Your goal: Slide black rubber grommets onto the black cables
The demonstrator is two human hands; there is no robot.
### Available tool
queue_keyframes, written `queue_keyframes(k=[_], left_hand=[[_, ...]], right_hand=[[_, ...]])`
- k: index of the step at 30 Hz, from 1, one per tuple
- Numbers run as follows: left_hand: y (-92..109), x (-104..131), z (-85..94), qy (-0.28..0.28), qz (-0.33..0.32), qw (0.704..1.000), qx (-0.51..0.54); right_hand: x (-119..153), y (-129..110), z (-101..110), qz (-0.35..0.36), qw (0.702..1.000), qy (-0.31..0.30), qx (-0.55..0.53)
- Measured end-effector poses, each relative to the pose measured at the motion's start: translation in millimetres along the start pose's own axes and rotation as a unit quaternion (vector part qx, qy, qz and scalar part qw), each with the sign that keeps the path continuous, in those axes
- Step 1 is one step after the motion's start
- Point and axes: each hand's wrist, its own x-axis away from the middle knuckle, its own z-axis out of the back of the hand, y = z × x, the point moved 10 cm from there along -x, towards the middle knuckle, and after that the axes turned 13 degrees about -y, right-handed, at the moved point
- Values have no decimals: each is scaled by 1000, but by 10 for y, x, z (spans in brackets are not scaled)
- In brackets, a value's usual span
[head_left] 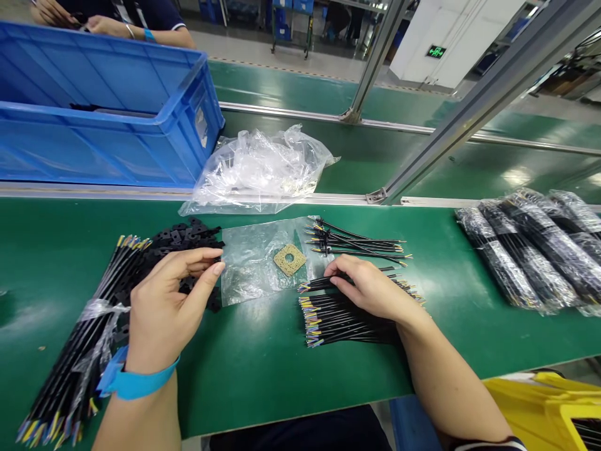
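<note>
My left hand (171, 300), with a blue wrist strap, hovers at the right edge of a pile of small black plastic parts (181, 238). Its thumb and forefinger are slightly apart, and I see nothing between them. Fingertips of my right hand (364, 285) are closed on a black cable (322, 285) at the top of a row of loose cables (347, 319) with coloured wire ends. Above that hand lie several cables (361, 241) with black parts fitted near their left ends. A clear plastic bag (248, 263) between my hands bears a tan square pad (290, 259) with a round hole.
A tied cable bundle (70, 369) lies at left, with wrapped bundles (530, 250) at right. Behind are a blue crate (188, 131), crumpled plastic (267, 166) and a slanted metal post (446, 131). A yellow bin (539, 401) stands lower right. A co-worker's hands (106, 26) show beyond the crate.
</note>
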Motion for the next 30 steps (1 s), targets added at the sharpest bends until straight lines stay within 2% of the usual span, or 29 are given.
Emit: queue_keyframes(k=[3,7,9,10,12,15,18,23,28,30], left_hand=[[-19,-13,-116,-60,-14,998,10],[-16,10,-464,-210,-63,975,-34],[39,44,-596,-246,-100,960,-86],[94,54,-615,-237,-121,957,-112],[281,78,-577,-180,-169,959,-140],[626,168,-489,-94,-241,960,-106],[838,239,-499,-75,-274,958,-45],[944,279,-462,-49,-289,956,0],[1064,389,-328,31,-323,943,-70],[1081,410,-311,45,-326,941,-81]], right_hand=[[9,-58,27,22,999,24,-16],[22,-136,66,45,997,58,-20],[44,-207,105,61,995,80,-26],[57,-251,121,69,993,87,-30],[83,-344,142,84,991,94,-37],[112,-463,142,100,990,91,-45],[131,-527,129,111,988,94,-45],[139,-560,86,118,986,105,-52],[139,-637,64,125,984,105,-75],[140,-667,62,132,982,109,-74]])
